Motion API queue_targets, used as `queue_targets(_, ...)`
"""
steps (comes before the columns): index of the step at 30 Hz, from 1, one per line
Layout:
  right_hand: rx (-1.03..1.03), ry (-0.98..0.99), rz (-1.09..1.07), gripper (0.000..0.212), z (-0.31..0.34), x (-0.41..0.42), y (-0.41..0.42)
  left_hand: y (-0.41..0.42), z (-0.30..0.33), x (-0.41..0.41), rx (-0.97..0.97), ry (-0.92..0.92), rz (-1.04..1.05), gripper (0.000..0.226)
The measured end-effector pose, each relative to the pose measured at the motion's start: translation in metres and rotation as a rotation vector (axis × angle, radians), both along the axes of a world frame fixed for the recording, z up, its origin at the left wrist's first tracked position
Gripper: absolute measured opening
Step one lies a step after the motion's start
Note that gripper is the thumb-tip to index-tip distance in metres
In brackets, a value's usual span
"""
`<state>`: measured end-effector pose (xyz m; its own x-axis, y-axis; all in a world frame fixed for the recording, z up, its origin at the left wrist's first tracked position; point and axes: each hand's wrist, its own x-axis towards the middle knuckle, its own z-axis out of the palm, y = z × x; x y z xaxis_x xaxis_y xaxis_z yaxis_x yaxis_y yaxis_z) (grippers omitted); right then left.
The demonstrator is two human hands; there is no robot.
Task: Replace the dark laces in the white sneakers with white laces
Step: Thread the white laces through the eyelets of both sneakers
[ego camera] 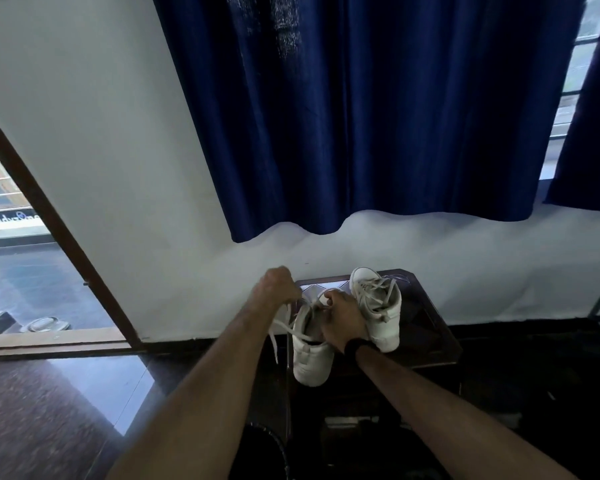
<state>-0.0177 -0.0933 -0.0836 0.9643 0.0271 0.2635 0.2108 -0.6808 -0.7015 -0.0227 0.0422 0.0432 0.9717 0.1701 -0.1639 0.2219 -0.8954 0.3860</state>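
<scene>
1. The left hand (277, 283) is raised above the small dark wooden table (426, 327), its fingers curled round a pale flat lace (280, 325) whose loose end dangles off the table's left edge. A hard upward tug could, I judge, strip the lace out of an eyelet it should stay in, or drag the shoe.
2. The near white leather sneaker (310, 362) lies with its heel hanging over the table's front edge; it looks liable to tip to the floor if pulled.
3. The right hand (340, 317) rests on that sneaker's opening, fingers bent at the lacing; whether it pinches the lace I cannot tell. A loose hold lets the shoe slide.
4. The far white laced sneaker (378, 306) stands just beside, touching the right hand; a jolt could knock it over.
</scene>
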Motion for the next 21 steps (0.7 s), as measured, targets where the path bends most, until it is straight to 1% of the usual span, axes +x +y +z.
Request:
queue_targets(1,-0.004,0.01,-0.027,0.031,0.002,-0.003,0.001,0.0,0.012,0.001,0.024,-0.003,-0.013,0.015)
queue_targets(3,-0.029,0.016,-0.064,0.033,0.003,-0.008,0.004,0.002,0.035,0.005,0.014,-0.039,-0.017,0.019)
queue_targets(7,-0.098,-0.019,-0.146,0.036,0.007,-0.016,0.005,-0.002,0.073,0.005,0.035,-0.133,-0.024,0.043)
queue_targets(10,0.033,-0.041,-0.242,0.04,0.012,-0.024,0.006,-0.005,0.091,0.0,0.024,-0.179,-0.05,0.032)
queue_targets(12,0.08,-0.033,-0.262,0.044,0.011,-0.032,0.007,-0.004,0.096,-0.002,0.067,-0.188,-0.079,0.024)
queue_targets(14,0.015,0.08,-0.243,0.048,0.009,-0.039,0.009,-0.007,0.1,-0.006,0.124,-0.186,-0.114,0.015)
queue_targets(15,-0.046,0.16,-0.23,0.052,0.01,-0.039,0.009,-0.009,0.104,-0.007,0.152,-0.19,-0.137,0.015)
queue_targets(16,-0.098,0.217,-0.219,0.053,0.011,-0.038,0.008,-0.011,0.109,-0.008,0.177,-0.201,-0.161,0.021)
queue_targets(18,-0.171,0.233,-0.192,0.047,0.016,-0.033,0.004,-0.015,0.121,-0.007,0.209,-0.262,-0.211,0.031)
queue_targets(21,-0.208,0.231,-0.16,0.039,0.025,-0.026,-0.003,-0.021,0.145,-0.006,0.205,-0.362,-0.255,0.035)
